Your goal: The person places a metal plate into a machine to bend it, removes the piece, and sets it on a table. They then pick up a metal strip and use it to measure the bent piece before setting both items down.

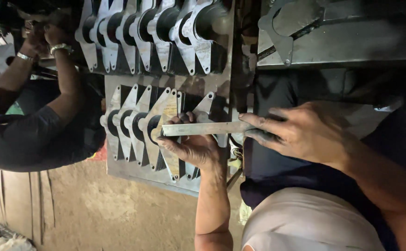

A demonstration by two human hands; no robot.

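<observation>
Where the work lies across a steel desk (119,169), the items run as follows.

1. Upper row of plates (142,32): cut steel pieces with pointed ends and round collars, standing on edge and packed close at the far side of the desk. No hand is on them.
2. Lower row of plates (128,123): the same shape, fewer in number, standing on edge just before the person.
3. Co-worker (35,125): seated at the left, both hands raised near the end of the upper row. What they hold cannot be told.
4. Front plate (163,116): the nearest piece of the lower row, tilted toward the person.
5. Left hand (198,148): fingers curled around the front plate's edge, steadying it.
6. Right hand (305,135): fingertips and thumb pinching the outer end of the rule.
7. Steel rule (207,128): laid flat across the front plate, its far end over the collar.

Progress, as a judgement: the check is under way on this one plate. The pictures do not show which of the others have been checked.
</observation>
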